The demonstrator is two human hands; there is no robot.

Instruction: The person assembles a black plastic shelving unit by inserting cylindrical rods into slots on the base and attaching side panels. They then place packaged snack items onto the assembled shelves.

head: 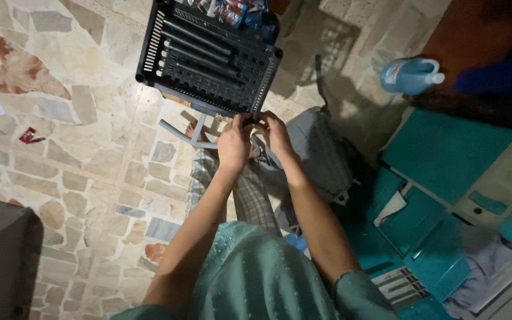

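The green sleeves (256, 278) lead up to both hands (255, 135) pinching the near corner of the black plastic shelf tray (208, 56) over the stone floor (90, 178); it looks light, stiff, best held by its edges.

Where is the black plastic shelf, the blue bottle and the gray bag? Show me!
black plastic shelf (208, 56), head view, on the middle of its slatted top.
blue bottle (407, 76), head view, on its blue body.
gray bag (321, 148), head view, on its gray cloth side.
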